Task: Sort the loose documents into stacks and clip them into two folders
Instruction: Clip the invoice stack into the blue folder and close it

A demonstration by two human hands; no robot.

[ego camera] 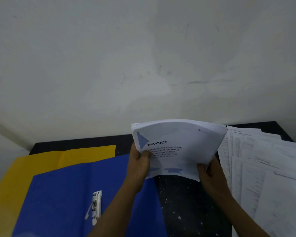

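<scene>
I hold a stack of white papers (pixel 181 144) upright above the table, its top sheet headed INVOICE with blue shapes. My left hand (pixel 139 162) grips the stack's left edge, thumb on the front. My right hand (pixel 209 173) grips its lower right corner. An open blue folder (pixel 61 199) lies at the lower left, with a white metal clip (pixel 95 206) on its inner face. A yellow folder (pixel 41 161) lies open underneath it, showing at the left and back. Loose printed documents (pixel 263 168) are spread out on the right.
The table top (pixel 186 206) is black with white speckles and shows between the blue folder and the loose sheets. A white wall (pixel 143 65) rises right behind the table's far edge.
</scene>
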